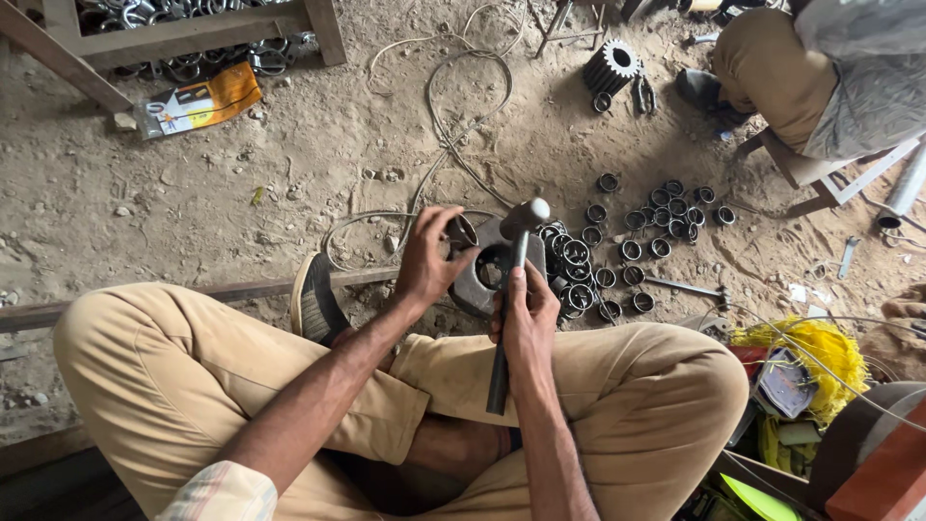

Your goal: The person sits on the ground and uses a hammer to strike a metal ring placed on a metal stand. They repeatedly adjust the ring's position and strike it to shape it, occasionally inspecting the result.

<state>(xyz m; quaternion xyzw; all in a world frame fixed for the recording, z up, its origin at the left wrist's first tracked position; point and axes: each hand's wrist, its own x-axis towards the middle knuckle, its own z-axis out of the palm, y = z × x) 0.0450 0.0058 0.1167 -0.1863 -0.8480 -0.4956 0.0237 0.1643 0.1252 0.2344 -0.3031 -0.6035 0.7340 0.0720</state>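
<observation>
I sit cross-legged on a dirt floor. My left hand holds a small dark metal ring between its fingers, just left of a heavy round steel block with a hole in its middle. My right hand grips the handle of a hammer, whose grey head is raised above the block. A cluster of short metal sleeves lies right beside the block.
More metal sleeves are scattered farther right. A toothed gear lies at the back, and another person sits on a stool at the top right. Wires loop across the floor. A wooden frame stands top left, yellow fibre at right.
</observation>
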